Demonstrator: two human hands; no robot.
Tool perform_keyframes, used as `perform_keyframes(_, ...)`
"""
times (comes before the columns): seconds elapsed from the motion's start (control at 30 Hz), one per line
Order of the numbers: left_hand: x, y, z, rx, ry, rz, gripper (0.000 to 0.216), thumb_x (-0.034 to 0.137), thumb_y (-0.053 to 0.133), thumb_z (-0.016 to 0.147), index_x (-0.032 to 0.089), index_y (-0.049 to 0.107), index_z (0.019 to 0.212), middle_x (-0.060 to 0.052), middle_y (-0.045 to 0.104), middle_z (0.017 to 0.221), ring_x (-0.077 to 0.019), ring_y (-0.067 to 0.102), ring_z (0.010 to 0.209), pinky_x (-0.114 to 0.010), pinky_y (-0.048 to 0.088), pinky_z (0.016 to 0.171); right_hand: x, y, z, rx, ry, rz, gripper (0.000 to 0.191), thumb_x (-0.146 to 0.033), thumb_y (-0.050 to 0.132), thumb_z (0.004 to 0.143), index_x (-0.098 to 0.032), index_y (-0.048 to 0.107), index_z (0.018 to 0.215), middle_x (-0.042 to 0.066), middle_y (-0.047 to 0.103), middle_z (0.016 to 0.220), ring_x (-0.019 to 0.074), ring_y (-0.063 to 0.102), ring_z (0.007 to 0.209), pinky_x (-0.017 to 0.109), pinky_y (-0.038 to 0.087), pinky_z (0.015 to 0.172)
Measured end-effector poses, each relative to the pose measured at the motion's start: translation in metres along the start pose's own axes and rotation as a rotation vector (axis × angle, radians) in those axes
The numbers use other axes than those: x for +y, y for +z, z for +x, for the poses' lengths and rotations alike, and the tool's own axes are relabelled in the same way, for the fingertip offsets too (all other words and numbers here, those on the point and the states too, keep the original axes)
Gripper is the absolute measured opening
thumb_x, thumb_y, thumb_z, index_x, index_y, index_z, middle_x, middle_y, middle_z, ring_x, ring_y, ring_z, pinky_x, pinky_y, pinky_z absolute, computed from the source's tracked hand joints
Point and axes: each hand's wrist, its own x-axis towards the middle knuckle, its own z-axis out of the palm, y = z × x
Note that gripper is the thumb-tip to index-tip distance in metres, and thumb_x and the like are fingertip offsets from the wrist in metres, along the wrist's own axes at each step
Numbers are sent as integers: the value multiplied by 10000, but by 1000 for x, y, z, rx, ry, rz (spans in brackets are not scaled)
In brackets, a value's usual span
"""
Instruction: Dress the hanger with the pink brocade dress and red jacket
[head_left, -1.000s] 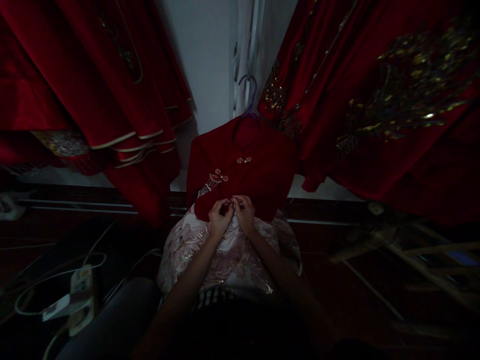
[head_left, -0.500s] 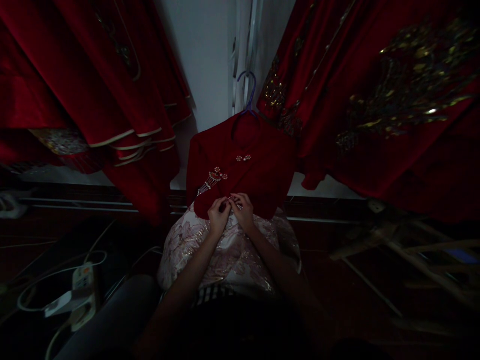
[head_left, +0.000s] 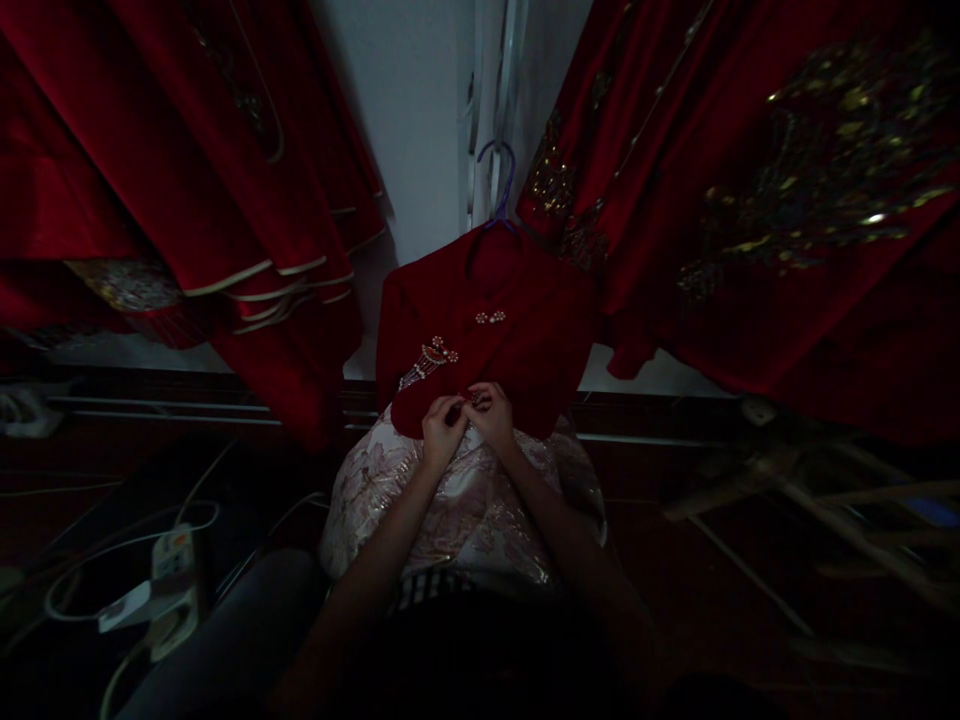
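Observation:
A small dark red jacket (head_left: 525, 340) hangs on a purple hanger (head_left: 498, 185) in front of me. It carries a pearl clasp (head_left: 489, 318) near the collar and a beaded tassel brooch (head_left: 427, 362) lower left. My left hand (head_left: 442, 432) and my right hand (head_left: 495, 418) meet at the jacket's lower front edge, fingers pinched together on a small beaded fastener (head_left: 475, 398) there. Under the jacket spreads a pale pink skirt (head_left: 465, 510) with gold embroidery.
Long red garments (head_left: 225, 180) with pale trim hang at the left. Red gowns with gold embroidery (head_left: 787, 200) hang at the right. A white power strip (head_left: 171, 590) with cables lies on the dark floor at lower left. Light wooden slats (head_left: 847, 520) lie at the right.
My hands stay pinched at the jacket's lower front; the fingers have shifted slightly. The view has drifted a little.

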Motion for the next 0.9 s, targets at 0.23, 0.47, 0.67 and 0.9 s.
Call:
perform_keyframes(0.23, -3, 3, -4, -65, 71, 77, 263, 144, 636, 731, 195, 606, 987, -52, 623, 939, -193, 558, 917, -339, 479, 832, 4, 7, -2, 64, -4, -59, 222, -167, 562, 653, -201, 520, 867, 10, 539, 886, 129, 539, 739, 234, 485, 621)
perform_keyframes(0.47, 16, 2, 0, 122, 0, 107, 320, 226, 684, 712, 198, 536, 994, -55, 556, 946, -201, 531, 921, -349, 457, 841, 1, 4, -10, 285, -58, -14, 100, -257, 504, 832, -199, 488, 912, 23, 521, 863, 135, 508, 740, 265, 452, 703)
perform_keyframes(0.67, 17, 0, 0, 57, -2, 132, 196, 244, 656, 771, 209, 582, 949, -56, 577, 956, -207, 538, 950, -362, 445, 868, 5, 5, -10, 252, -20, -8, 102, -288, 470, 884, -200, 492, 932, 30, 564, 883, 144, 546, 774, 278, 450, 752)
perform_keyframes(0.9, 15, 1, -1, 62, 8, 97, 182, 271, 635, 815, 215, 620, 988, -56, 580, 971, -191, 541, 964, -345, 452, 877, 6, 6, -10, 224, -4, 3, 130, -312, 476, 889, -195, 504, 938, 34, 584, 873, 146, 559, 767, 277, 453, 740)
